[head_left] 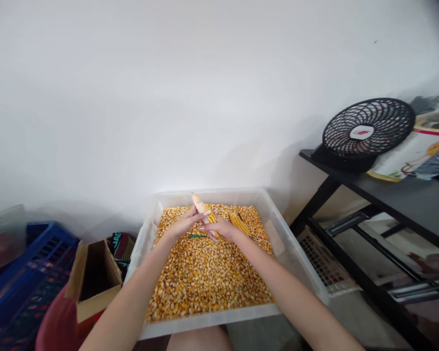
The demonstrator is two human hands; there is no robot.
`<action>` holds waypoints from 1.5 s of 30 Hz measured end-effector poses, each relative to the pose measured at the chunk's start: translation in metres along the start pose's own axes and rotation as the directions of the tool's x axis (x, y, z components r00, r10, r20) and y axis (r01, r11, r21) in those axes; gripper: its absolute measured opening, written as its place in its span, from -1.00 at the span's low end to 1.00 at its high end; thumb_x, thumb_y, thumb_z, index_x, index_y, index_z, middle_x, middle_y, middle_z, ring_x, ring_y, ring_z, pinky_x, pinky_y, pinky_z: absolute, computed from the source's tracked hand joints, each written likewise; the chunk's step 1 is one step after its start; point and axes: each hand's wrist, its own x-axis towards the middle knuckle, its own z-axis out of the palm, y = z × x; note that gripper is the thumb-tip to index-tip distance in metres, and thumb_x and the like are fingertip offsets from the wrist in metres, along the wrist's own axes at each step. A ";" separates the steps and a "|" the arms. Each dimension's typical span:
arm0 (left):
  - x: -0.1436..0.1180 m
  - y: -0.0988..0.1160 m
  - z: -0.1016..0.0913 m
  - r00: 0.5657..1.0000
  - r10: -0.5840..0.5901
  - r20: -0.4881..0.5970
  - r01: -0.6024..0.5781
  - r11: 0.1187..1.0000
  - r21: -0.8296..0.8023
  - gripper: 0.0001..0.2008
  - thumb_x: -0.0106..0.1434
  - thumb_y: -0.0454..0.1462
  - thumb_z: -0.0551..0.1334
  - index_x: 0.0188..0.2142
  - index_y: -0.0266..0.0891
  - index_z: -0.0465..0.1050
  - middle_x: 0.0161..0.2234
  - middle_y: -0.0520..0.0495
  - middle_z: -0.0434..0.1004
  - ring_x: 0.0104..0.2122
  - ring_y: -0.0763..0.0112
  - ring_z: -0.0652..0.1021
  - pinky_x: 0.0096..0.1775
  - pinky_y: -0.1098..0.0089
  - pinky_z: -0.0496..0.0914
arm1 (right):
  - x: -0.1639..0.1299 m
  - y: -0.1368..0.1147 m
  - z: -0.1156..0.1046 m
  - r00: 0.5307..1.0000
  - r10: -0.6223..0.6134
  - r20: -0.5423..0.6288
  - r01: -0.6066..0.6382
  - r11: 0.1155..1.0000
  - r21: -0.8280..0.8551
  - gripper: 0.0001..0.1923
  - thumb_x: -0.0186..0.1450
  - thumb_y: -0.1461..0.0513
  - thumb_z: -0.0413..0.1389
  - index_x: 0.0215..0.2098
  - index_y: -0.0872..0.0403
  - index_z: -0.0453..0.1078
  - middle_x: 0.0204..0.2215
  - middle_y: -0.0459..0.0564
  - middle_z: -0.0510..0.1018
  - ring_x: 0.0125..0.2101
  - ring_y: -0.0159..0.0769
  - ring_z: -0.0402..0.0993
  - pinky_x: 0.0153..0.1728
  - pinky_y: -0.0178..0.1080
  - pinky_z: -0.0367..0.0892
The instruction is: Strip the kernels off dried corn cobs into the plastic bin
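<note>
A partly stripped corn cob (199,203) is held between both hands above a bin of loose kernels. Its upper end is bare and pale, while yellow kernels still cover the lower side. My left hand (186,222) wraps the cob from the left, fingers closed around it. From the right, my right hand (221,227) grips the same cob, its thumb pressed near the kernels. Loose corn kernels (208,278) fill the translucent plastic bin (296,258). Another corn cob (239,223), covered in kernels, lies on them right of my hands. A green object (196,236) shows partly beneath my hands.
A black fan (368,129) stands on a dark table (409,204) at the right, beside a printed package (417,151). Below is a white basket (325,263). At the left are an open cardboard box (98,278), a blue crate (40,248) and a red tub (54,317).
</note>
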 end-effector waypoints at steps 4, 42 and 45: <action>0.006 -0.008 0.010 0.964 -0.007 -0.266 0.022 0.998 0.056 -0.70 0.04 -0.08 0.21 -0.40 -0.30 0.35 -0.48 -0.03 0.39 -0.37 0.30 0.40 -0.32 0.37 0.26 | 0.002 0.000 0.006 0.989 -0.078 -0.127 0.059 0.987 -0.147 -0.47 0.05 0.24 0.13 0.00 0.08 0.19 -0.71 -0.24 0.32 -0.73 -0.46 0.20 -0.68 -0.39 0.13; 0.007 -0.014 0.015 0.940 0.086 -0.329 -0.102 0.994 -0.033 -0.64 -0.01 -0.08 0.25 -0.34 -0.35 0.46 -0.40 -0.12 0.52 -0.34 0.28 0.48 -0.26 0.37 0.31 | -0.003 -0.013 0.016 0.915 -0.289 -0.283 0.007 0.711 -0.703 -0.45 0.12 0.18 0.07 0.08 0.10 0.18 -0.30 0.07 0.53 -0.32 -0.21 0.44 -0.33 -0.29 0.24; 0.007 -0.015 0.011 0.960 0.050 -0.275 -0.058 0.998 -0.018 -0.65 -0.02 -0.10 0.27 -0.35 -0.36 0.47 -0.40 -0.14 0.52 -0.35 0.28 0.48 -0.26 0.37 0.31 | -0.001 -0.008 0.015 0.919 -0.278 -0.279 0.022 0.745 -0.667 -0.50 0.12 0.18 0.07 0.03 0.12 0.24 -0.30 0.07 0.53 -0.33 -0.23 0.45 -0.34 -0.30 0.25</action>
